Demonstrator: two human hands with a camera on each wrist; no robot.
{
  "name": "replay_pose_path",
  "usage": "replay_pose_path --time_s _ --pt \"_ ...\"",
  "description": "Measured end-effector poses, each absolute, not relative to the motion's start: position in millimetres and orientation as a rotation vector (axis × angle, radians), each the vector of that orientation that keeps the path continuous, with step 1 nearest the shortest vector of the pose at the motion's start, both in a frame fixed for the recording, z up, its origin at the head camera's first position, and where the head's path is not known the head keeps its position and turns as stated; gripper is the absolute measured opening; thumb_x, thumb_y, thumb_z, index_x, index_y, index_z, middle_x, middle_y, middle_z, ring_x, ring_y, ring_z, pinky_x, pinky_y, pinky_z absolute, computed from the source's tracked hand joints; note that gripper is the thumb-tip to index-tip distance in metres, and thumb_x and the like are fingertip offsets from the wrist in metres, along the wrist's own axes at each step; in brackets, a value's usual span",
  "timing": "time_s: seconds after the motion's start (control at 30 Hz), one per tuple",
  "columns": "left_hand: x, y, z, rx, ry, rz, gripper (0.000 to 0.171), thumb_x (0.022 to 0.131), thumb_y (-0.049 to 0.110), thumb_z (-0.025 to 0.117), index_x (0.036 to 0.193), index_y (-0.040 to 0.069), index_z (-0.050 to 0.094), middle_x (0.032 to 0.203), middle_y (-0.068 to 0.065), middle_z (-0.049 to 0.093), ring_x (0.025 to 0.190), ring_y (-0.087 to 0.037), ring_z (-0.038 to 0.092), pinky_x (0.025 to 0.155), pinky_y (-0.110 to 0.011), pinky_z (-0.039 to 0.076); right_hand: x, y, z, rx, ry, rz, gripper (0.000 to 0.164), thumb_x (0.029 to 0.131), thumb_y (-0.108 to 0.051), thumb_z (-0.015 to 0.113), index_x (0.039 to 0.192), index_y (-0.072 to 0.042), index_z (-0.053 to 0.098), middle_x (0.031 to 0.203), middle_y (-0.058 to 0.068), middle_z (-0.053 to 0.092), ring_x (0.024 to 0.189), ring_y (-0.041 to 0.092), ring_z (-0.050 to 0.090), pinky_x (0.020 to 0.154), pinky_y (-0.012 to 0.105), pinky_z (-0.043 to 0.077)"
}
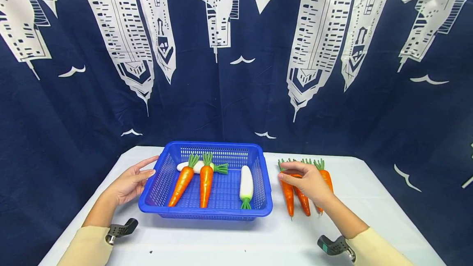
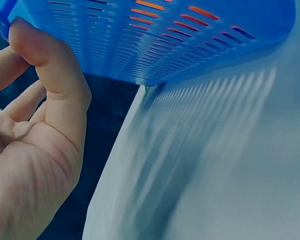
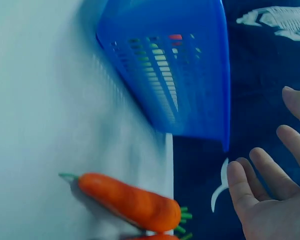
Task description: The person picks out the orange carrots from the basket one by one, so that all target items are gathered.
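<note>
Hands [image 1: 312, 182] — basket [image 1: 162, 175], carrots [image 1: 288, 196]

The head camera looks forward and down from above the near edge of the worktop [image 1: 229, 241], taking in the whole blue basket [image 1: 168, 175], both hands and the curtain behind. The left wrist camera sits very near the left hand [image 2: 35, 150], looking along the worktop at the basket's slatted wall. The right wrist camera, turned sideways and close, looks past the right hand [image 3: 275, 200] at the same basket and one carrot [image 3: 125, 200].
</note>
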State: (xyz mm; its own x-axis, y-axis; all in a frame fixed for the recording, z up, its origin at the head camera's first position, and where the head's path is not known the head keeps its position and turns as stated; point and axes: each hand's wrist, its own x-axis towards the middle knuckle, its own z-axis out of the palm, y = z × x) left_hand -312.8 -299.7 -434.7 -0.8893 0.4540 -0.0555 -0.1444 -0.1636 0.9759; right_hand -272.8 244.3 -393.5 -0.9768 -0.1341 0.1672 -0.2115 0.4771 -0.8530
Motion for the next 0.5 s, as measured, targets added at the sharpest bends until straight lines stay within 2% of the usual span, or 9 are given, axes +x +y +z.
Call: replay_pose_path --time_s 0.1,0.23,0.4,0.5 --pt "-312.5 -299.5 -434.1 0.352 1.722 2.103 0.065 0.109 0.009 0.046 0.164 0.013 0.011 0.112 0.0 0.074 0.091 -0.014 0.076 0.085 -0.032 0.064 -271.0 235.6 -391.9 0.35 -2.615 1.58 0.047 0.088 -0.033 0.081 0.129 -0.012 0.071 0.125 0.011 0.073 0.115 0.028 0.071 0.093 0.021 0.059" --pt "-311.6 -298.6 -432.2 0.346 1.74 2.095 0.067 0.109 0.009 0.047 0.164 0.012 0.009 0.112 0.001 0.074 0.091 -0.014 0.076 0.085 -0.032 0.064 -271.2 222.7 -392.9 0.419 -2.58 1.637 0.047 0.088 -0.028 0.082 0.129 -0.007 0.07 0.126 0.017 0.071 0.113 0.035 0.071 0.091 0.029 0.062" --pt "-311.2 -297.4 -429.7 0.322 1.778 2.076 0.069 0.108 0.01 0.048 0.164 0.01 0.009 0.111 0.001 0.074 0.091 -0.014 0.076 0.084 -0.032 0.064 -272.9 208.1 -396.7 0.537 -2.539 1.661 0.048 0.088 -0.022 0.082 0.129 -0.002 0.069 0.126 0.02 0.071 0.116 0.04 0.069 0.093 0.032 0.061" --pt "-311.5 -297.4 -429.5 0.314 1.789 2.066 0.069 0.108 0.011 0.049 0.164 0.01 0.008 0.11 0.001 0.075 0.091 -0.014 0.076 0.084 -0.032 0.064 -272.3 199.6 -395.9 0.558 -2.547 1.663 0.046 0.087 -0.023 0.083 0.127 -0.005 0.071 0.127 0.018 0.071 0.119 0.04 0.068 0.097 0.035 0.06"
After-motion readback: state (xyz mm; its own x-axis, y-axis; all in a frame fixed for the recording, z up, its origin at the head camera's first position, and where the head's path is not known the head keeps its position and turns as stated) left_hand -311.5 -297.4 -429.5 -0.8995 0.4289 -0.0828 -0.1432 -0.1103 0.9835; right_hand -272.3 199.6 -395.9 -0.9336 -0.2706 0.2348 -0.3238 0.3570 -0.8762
